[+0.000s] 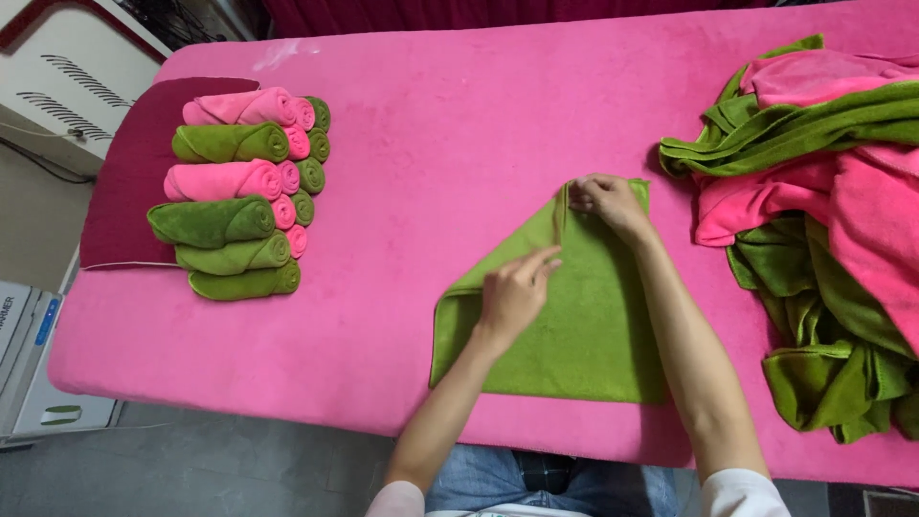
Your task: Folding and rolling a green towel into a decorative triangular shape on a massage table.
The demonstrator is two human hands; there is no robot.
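A pink-covered desk (431,115) filled the room's floor space, carrying a loose towel heap (814,220) at right, rolled towels (239,191) at left, and a green towel (584,325) centre-front, its folded corner pinched by right hand (611,203), left hand (512,295) flat upon it.

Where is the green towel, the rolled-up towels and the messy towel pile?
green towel (593,335), head view, flat middle.
rolled-up towels (230,182), head view, pink roll in the stack.
messy towel pile (823,191), head view, pink cloth.

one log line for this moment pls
left hand: pressing fold of green towel | right hand: pinching its folded top corner | rolled towels far left | loose towel pile right
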